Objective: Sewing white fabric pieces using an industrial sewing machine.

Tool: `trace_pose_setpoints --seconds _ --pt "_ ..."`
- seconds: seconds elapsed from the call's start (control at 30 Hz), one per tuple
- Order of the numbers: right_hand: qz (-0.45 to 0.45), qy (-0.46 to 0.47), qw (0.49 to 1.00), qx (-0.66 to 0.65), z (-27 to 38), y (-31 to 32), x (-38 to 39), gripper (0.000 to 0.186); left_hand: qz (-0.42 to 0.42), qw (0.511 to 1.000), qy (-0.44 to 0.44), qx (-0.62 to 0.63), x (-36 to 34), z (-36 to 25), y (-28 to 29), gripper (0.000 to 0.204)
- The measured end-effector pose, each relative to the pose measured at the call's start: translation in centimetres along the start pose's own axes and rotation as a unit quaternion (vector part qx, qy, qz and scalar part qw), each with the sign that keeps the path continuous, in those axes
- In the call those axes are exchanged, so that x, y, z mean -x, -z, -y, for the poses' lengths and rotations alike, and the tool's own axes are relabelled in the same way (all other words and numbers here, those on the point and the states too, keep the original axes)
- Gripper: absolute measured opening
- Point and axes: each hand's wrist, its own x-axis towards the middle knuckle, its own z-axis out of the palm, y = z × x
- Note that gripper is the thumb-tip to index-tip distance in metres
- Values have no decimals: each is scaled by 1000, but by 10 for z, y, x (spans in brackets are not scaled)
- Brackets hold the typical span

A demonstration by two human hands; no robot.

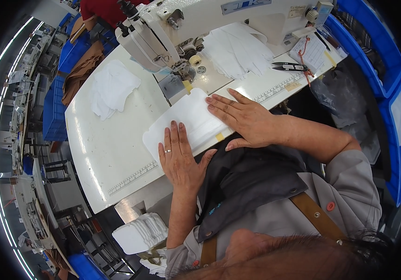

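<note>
A white fabric piece (189,114) with rounded corners lies flat on the sewing table, just in front of the sewing machine's needle area (185,72). My left hand (179,156) rests on its near left part, fingers stretched out and a ring on one of them. Across its right end lies my right hand (245,119), also flat, with the thumb out to the side near the table's edge. Neither hand grips anything. Parts of the fabric are hidden beneath my fingers.
White cut pieces (114,88) lie on the left of the table, and more white fabric (238,49) sits under the machine arm. Thread snips (289,66) rest at the right. A stack of white pieces (140,233) stands below the table's front edge. Blue bins (53,112) flank the table.
</note>
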Motion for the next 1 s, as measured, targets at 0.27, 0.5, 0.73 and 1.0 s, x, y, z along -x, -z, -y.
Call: trace_pose_setpoints --seconds 0.27,0.5,0.73,1.0 --pt "-39 -31 996 -73 -3 8 8 76 -66 981 25 180 -16 -3 14 45" --pt "-69 -39 991 -104 -2 7 8 64 -18 931 -18 363 -34 7 15 28" --pt "-196 25 966 -169 -1 -2 2 20 45 920 20 390 -37 3 21 31" --pt "-203 29 962 -179 3 3 -6 19 67 935 4 348 -43 0 18 30"
